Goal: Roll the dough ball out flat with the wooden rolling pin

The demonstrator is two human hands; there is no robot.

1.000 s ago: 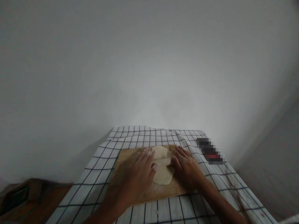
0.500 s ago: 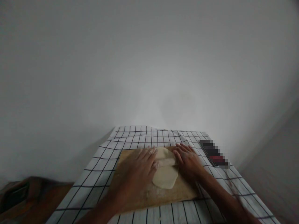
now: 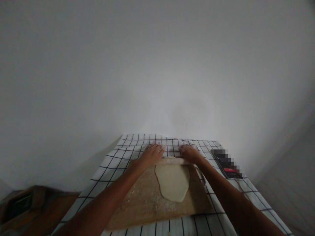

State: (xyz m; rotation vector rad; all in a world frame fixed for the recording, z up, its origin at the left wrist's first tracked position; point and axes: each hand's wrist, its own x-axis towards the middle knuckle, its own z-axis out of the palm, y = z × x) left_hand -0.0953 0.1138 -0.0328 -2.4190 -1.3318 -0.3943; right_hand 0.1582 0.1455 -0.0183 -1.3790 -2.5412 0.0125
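Note:
A pale rolling pin (image 3: 174, 161) lies across the far end of a flattened sheet of dough (image 3: 173, 183) on a wooden board (image 3: 145, 200). My left hand (image 3: 153, 153) rests over the pin's left end, its floury fingers reaching forward past it. Over the right end lies my right hand (image 3: 190, 153), fingers also forward and slightly bent. The pin sits beneath the heels of both hands, not wrapped by the fingers. Each hand hides an end of the pin.
A white cloth with black grid lines (image 3: 98, 188) covers the table under the board. At the right edge lies a dark, partly pixelated flat object (image 3: 227, 165). The wall (image 3: 157, 82) rises behind the table. Brown furniture (image 3: 36, 206) stands low at the left.
Both hands have moved forward, carrying the rolling pin from the middle of the dough to its far end. More of the dough and board now shows.

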